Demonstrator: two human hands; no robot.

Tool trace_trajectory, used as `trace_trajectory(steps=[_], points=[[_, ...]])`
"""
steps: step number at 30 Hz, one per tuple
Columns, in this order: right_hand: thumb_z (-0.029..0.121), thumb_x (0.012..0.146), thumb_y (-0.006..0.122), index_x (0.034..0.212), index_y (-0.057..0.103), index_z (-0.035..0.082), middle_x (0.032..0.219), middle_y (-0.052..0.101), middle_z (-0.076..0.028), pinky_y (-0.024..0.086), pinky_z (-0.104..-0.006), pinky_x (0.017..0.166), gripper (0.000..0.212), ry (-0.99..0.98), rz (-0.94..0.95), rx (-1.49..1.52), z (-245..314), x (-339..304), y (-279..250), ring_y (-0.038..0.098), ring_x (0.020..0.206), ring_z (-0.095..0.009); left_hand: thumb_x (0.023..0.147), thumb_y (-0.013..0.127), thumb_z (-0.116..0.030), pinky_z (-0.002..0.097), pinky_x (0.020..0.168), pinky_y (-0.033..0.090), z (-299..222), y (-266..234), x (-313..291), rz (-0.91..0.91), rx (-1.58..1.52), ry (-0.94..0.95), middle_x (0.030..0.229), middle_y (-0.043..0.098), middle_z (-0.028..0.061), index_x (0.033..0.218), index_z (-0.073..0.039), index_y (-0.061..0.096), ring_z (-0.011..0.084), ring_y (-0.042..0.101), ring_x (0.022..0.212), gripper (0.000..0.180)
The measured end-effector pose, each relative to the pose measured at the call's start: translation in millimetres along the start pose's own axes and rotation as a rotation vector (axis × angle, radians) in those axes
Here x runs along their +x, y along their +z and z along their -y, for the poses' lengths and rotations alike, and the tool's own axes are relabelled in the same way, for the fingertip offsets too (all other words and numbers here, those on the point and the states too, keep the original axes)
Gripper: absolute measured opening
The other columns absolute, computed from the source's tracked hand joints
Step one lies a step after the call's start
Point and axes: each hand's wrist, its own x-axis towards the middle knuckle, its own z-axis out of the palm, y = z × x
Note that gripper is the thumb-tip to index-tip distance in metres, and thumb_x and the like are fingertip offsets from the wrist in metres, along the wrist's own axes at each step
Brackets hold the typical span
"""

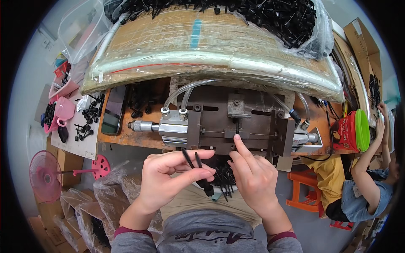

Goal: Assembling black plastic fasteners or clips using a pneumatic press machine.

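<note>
Head view: the left hand [168, 173] pinches slender black parts [188, 159] between its thumb and fingers, their thicker ends hanging below the thumb; exactly how many it holds is hard to tell. To the right of that pinch, the right hand [255, 175] extends its index finger, the others curled in, with the tip at the near end of a black rod [237, 125] set in the fixture; whether it presses there cannot be told.

Around this fingertip spreads a dark metal plate [215, 95], flanked by a silver cylinder [173, 128] on the left and another on the right, with clear hoses [179, 89] arching ahead. Beneath it is a scuffed, orange-brown wooden bench [141, 142], where a phone [113, 116] lies well left of the fingers. Beyond the fingertips, plastic-wrapped cardboard [156, 38] bears a big heap of black pieces [282, 19].

Far to the fingers' right are a red tub [342, 131] beside a green rim, an orange stool [301, 192] on grey floor [308, 227], and a co-worker [358, 198] in blue. Far left, a pink fan [45, 175] stands near plastic-covered cartons [84, 211].
</note>
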Motion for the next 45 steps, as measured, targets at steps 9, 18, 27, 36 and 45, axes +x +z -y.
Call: trace_trajectory(steps=[9,18,27,36,45], points=[[0.006,0.07,0.076,0.091,0.066,0.003,0.122,0.066,-0.012,0.046,-0.0274,0.054,0.023,0.094,0.091,-0.072,10.2,5.1,-6.7,0.056,0.054,-0.017,0.087,0.066,0.005,0.0277,0.078,0.058,3.9,1.7,0.7,0.008,-0.145,-0.073,0.093,0.072,0.0152,0.117,0.008,0.063,0.0183,0.071,0.084,0.031],[0.009,0.076,0.078,0.095,0.069,0.0,0.098,0.07,-0.012,0.055,-0.0282,0.059,0.023,-0.015,-0.084,0.699,20.3,-0.6,-31.5,0.069,0.072,-0.021,0.086,0.066,0.006,0.0278,0.076,0.058,8.4,0.3,-1.8,-0.01,-0.164,-0.078,0.092,0.072,0.0157,0.117,0.008,0.063,0.019,0.071,0.082,0.032],[0.0,0.069,0.079,0.095,0.072,0.0,0.092,0.068,-0.01,0.057,-0.0289,0.062,0.027,-0.034,-0.047,0.788,19.5,-13.8,-15.7,0.069,0.076,-0.022,0.084,0.064,0.009,0.031,0.076,0.059,14.2,6.7,-2.7,0.02,-0.244,-0.147,0.093,0.072,0.0199,0.12,0.009,0.061,0.0229,0.072,0.082,0.036],[0.001,0.069,0.082,0.094,0.072,0.0,0.097,0.071,-0.013,0.058,-0.0291,0.068,0.027,0.057,-0.065,0.969,16.4,-26.3,-7.3,0.07,0.083,-0.023,0.084,0.065,0.007,0.0311,0.076,0.058,16.9,7.5,-3.6,0.032,-0.289,-0.155,0.097,0.071,0.0216,0.122,0.008,0.06,0.0231,0.072,0.083,0.038],[-0.001,0.065,0.082,0.093,0.07,-0.001,0.114,0.065,-0.019,0.056,-0.0342,0.078,0.03,0.205,-0.186,0.586,7.6,-24.1,-11.3,0.068,0.092,-0.025,0.083,0.067,0.008,0.0295,0.075,0.058,20.2,6.3,-8.1,-0.033,-0.218,-0.124,0.094,0.072,0.0196,0.122,0.008,0.06,0.0226,0.072,0.083,0.039]])
